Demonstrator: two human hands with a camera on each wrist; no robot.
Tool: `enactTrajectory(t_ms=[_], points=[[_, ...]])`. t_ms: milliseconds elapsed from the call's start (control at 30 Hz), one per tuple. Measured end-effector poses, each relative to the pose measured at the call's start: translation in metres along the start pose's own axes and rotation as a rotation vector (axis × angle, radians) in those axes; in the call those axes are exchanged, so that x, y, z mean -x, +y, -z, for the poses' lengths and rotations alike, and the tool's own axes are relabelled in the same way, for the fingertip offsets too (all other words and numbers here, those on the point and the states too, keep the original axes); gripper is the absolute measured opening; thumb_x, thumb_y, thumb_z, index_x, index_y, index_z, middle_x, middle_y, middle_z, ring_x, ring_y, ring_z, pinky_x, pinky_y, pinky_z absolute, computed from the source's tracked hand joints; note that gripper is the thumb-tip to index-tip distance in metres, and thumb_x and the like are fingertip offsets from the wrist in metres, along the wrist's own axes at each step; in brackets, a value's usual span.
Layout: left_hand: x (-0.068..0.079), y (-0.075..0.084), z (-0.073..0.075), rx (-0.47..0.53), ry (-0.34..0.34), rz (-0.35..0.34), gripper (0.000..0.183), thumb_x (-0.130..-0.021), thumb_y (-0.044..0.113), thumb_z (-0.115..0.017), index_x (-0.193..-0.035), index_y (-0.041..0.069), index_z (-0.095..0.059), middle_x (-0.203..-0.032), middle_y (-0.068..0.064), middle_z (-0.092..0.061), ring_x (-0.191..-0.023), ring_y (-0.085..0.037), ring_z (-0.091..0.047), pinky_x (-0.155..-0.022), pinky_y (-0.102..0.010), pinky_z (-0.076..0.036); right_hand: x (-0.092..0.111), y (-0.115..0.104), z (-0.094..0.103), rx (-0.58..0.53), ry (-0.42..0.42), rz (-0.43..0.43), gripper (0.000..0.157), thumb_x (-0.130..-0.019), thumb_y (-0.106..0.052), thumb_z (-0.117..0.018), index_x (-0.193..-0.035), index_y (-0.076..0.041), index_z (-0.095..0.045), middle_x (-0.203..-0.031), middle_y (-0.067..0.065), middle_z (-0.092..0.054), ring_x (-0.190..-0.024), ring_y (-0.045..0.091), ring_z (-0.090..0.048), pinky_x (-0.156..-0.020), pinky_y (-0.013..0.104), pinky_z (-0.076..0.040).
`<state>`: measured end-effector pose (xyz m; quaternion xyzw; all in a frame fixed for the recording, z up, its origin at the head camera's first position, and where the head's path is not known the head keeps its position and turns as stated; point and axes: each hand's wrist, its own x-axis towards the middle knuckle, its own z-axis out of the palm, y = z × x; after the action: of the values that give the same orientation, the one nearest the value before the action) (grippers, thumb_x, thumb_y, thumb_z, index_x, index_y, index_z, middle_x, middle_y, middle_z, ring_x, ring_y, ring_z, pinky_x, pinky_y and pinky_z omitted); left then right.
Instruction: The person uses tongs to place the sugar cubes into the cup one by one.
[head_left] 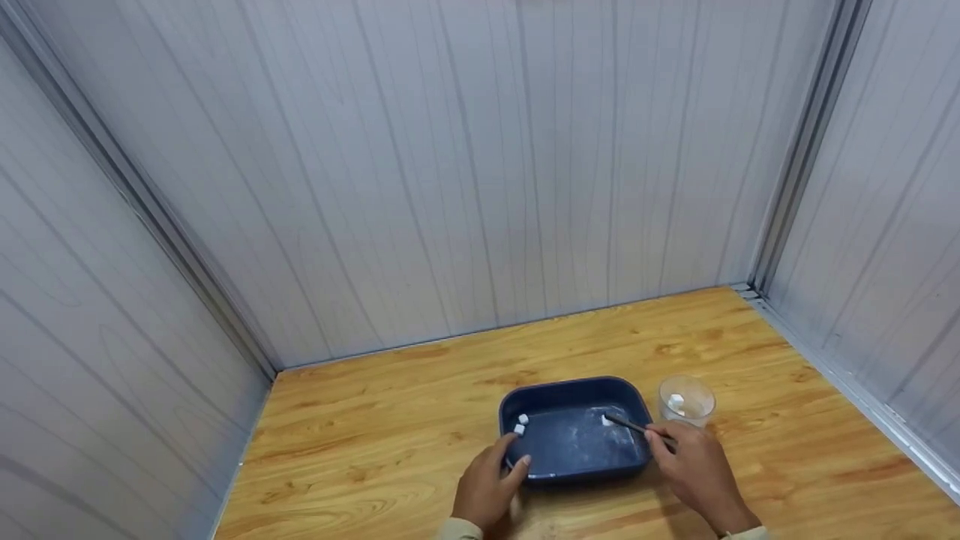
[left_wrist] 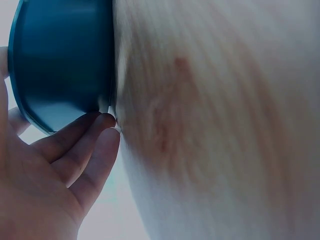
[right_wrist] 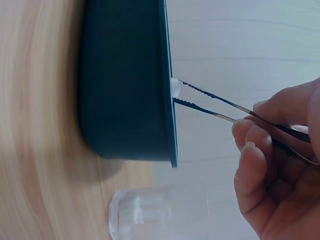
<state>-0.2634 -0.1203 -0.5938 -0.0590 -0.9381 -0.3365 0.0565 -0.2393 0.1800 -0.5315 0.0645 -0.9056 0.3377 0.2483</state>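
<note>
A dark blue rectangular tray point(head_left: 577, 470) stands on the wooden table. My left hand point(head_left: 486, 484) grips its near left corner, some fingers against the outer wall and others over the rim. In my right hand point(head_left: 694, 465) black tweezers point(head_left: 630, 424) are pinched between thumb and fingers, reaching over the tray's right side. A small white cube point(head_left: 607, 421) is at their tips; in the right wrist view the cube point(right_wrist: 175, 87) shows between the two prongs, level with the rim. Two more white cubes point(head_left: 521, 424) lie at the tray's left side, close to my left fingertips.
Right of the tray, close to my right hand, stands a clear glass point(head_left: 687, 401) with white cubes in it. White powdery marks spot the tray's floor. Pale panelled walls point(head_left: 480, 187) enclose the table point(head_left: 360, 442) at the back and both sides.
</note>
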Motion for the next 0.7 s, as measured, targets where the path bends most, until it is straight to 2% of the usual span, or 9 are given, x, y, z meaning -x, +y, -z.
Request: enactTrajectory(t_ms=[300,500,700], points=[[-0.001,0.003,0.001,-0.005,-0.024,0.036,0.048,-0.087,0.054,-0.053,-0.129,0.031,-0.053,-0.117,0.004,-0.06,-0.108,-0.019,-0.055,-0.087,-0.045,-0.044,-0.004,0.006,0.01,0.012,0.003,-0.023,0.006,-0.081,-0.011,-0.07,-0.085,-0.011,-0.074,-0.081,-0.001,-0.067,-0.073,0.013,-0.061,-0.062,0.034,-0.05],[0.0,0.003,0.002,-0.002,-0.017,0.03,0.048,-0.087,0.054,-0.054,-0.129,0.031,-0.053,-0.116,0.005,-0.06,-0.107,-0.018,-0.056,-0.087,-0.045,-0.044,-0.008,0.011,0.017,0.028,0.04,-0.011,0.006,-0.08,-0.01,-0.071,-0.085,-0.008,-0.073,-0.079,-0.001,-0.066,-0.07,0.012,-0.06,-0.059,0.032,-0.049],[-0.001,0.002,0.001,0.007,-0.031,0.044,0.049,-0.087,0.055,-0.053,-0.129,0.031,-0.053,-0.118,0.003,-0.06,-0.109,-0.02,-0.055,-0.088,-0.046,-0.043,-0.01,0.014,0.024,0.041,0.072,-0.037,0.006,-0.08,-0.01,-0.071,-0.085,-0.007,-0.073,-0.078,0.0,-0.066,-0.069,0.011,-0.06,-0.059,0.033,-0.049]])
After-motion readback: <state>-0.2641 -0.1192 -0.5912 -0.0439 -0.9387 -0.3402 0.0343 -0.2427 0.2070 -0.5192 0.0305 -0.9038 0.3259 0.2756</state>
